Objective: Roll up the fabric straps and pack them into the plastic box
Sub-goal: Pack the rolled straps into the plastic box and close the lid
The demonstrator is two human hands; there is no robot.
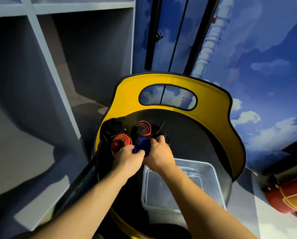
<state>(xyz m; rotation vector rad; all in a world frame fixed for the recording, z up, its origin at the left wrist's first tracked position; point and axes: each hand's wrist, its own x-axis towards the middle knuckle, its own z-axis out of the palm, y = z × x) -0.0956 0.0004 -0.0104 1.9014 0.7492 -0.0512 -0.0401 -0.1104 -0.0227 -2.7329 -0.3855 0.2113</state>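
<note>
A blue rolled fabric strap [141, 146] is held between both hands at the centre of the frame, above the black seat of a yellow-backed chair [211, 107]. The left hand [128, 158] is positioned at the lower left side of the blue roll, with the thumb and fingers curled against it. The right hand [159, 155] is closed over the right side of the same roll, with its fingers curled over the top edge; black strap material [165, 134] is seen just beyond these fingertips, and whether it is also gripped cannot be told.

A red-orange rolled fabric strap [121, 143] is located just left of the blue roll, touching the left hand's fingertips. A second red-orange spiral roll [143, 128] is located directly above the blue roll in the frame. A bundle of black fabric straps [112, 125] is located at the seat's left edge.

A clear rectangular plastic box [215, 185] is placed on the seat in the lower centre-right of the frame, below the right forearm. No rolled strap is seen inside it.

A grey shelving unit [45, 49] occupies the upper left. A red cylinder [285, 197] is seen at the lower right edge.
</note>
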